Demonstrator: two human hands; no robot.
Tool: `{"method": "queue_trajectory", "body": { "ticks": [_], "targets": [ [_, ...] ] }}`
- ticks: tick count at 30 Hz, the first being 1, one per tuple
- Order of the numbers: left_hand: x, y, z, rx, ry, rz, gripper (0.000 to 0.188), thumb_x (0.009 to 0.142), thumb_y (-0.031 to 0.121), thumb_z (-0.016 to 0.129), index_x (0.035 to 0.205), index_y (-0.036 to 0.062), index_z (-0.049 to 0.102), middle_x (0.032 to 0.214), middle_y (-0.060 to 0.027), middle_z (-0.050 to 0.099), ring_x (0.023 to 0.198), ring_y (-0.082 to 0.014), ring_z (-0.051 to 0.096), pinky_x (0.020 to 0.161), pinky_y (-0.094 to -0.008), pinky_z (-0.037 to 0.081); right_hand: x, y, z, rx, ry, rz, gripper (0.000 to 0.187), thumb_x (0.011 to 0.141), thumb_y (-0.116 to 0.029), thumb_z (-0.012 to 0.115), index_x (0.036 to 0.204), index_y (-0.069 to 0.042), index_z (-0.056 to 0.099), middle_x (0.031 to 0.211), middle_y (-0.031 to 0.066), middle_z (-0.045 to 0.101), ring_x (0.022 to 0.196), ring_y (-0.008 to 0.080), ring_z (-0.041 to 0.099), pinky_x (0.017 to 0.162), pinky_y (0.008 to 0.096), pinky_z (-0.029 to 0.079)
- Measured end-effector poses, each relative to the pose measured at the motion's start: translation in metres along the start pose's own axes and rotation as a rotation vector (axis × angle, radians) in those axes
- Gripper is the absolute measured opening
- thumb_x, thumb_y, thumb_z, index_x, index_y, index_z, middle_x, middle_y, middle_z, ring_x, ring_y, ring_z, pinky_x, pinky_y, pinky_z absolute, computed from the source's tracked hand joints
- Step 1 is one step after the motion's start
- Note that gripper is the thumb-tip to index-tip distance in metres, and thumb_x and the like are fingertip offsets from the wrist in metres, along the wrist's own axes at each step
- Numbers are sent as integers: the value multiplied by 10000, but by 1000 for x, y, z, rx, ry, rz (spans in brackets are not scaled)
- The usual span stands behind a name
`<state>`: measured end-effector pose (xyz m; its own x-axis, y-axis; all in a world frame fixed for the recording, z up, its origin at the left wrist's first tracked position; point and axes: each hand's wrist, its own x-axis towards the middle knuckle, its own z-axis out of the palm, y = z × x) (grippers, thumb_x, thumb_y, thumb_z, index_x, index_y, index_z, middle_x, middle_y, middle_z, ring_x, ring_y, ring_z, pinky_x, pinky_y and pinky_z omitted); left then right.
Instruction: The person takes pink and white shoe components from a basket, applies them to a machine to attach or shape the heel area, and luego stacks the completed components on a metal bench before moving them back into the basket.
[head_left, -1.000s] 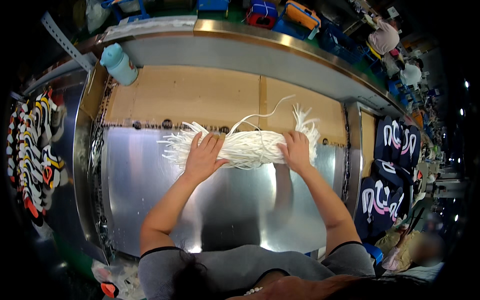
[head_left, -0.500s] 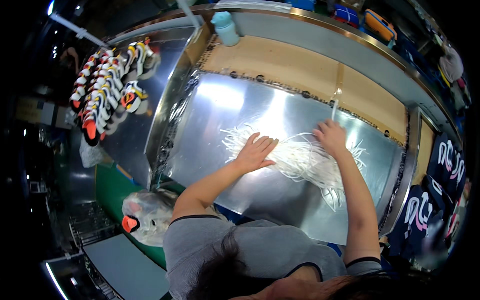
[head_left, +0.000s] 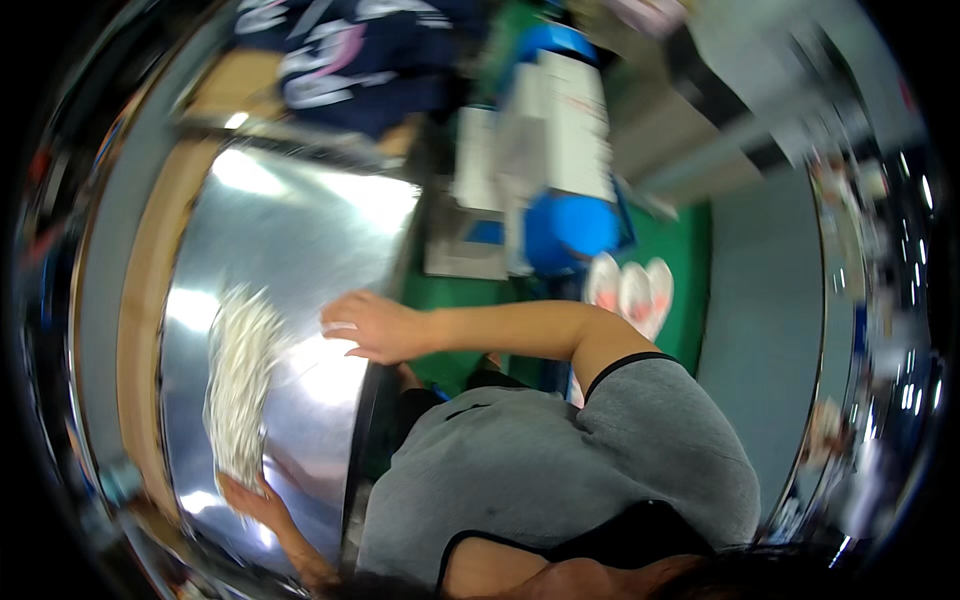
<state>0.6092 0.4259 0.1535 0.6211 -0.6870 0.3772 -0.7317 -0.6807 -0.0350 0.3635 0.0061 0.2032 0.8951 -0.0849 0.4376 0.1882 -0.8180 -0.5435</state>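
Note:
A bundle of long white cords (head_left: 238, 375), like shoelaces, lies lengthwise on a shiny metal tabletop (head_left: 315, 225). My left hand (head_left: 252, 500) rests against the bundle's near end, thumb apart from the fingers, which look stretched out. Over the table's right edge is my right hand (head_left: 375, 327), fingers bent and closed, with a short white strip showing between them that looks like a piece of cord. Faint pale strands trail from the bundle towards this hand. Motion blurs the fine detail.
Dark printed fabric pieces (head_left: 345, 65) lie past the table's far end. White boxes (head_left: 575, 120) and a blue round container (head_left: 570, 228) stand ahead on the right. Several white shoe-like pieces (head_left: 633, 288) sit above the green floor. A light blue bottle (head_left: 122, 482) is at the near left.
My view has swung to the right. My right hand has come off the bundle to the table's right edge, a white strip now in its fingers. My left hand stays at the bundle.

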Motion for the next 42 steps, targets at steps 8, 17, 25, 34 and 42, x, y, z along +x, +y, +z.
{"method": "queue_trajectory", "body": {
  "ticks": [8,17,25,34,42],
  "targets": [
    [14,320,-29,-643,-541,670,397,848,143,613,1201,-11,517,1198,-221,527,1104,-392,496,962,-431,386,-427,-83,-12,32,246,971,181,854,-181,546,981,-85,632,952,106,609,942,304,571,829,401,464],
    [-30,562,-6,-781,-972,1032,283,848,126,620,1106,14,591,978,-165,623,888,-319,610,775,-374,485,-588,-115,-29,209,352,1676,276,811,-209,617,1042,-58,607,1025,145,610,994,333,585,858,431,466],
    [-131,724,109,-1103,-1508,535,466,907,229,608,1289,16,446,1048,-125,626,938,-173,602,834,-285,474,-654,-25,-106,-27,535,1668,256,824,-193,606,1035,-48,604,1037,161,596,971,337,583,834,422,472],
    [-194,836,215,-1049,-1708,47,324,917,262,590,1171,65,557,992,-12,592,916,-114,560,787,-252,448,-812,219,-168,-276,186,1785,217,855,-162,490,959,-43,639,980,151,638,932,318,615,782,416,498],
    [-198,917,328,-732,-1835,-49,452,928,381,509,1267,82,495,1192,-52,545,1103,-163,507,919,-347,407,-929,367,-114,420,-362,1978,438,815,-365,531,1134,-89,647,1243,130,584,1139,276,569,943,402,431]
  ]
}}
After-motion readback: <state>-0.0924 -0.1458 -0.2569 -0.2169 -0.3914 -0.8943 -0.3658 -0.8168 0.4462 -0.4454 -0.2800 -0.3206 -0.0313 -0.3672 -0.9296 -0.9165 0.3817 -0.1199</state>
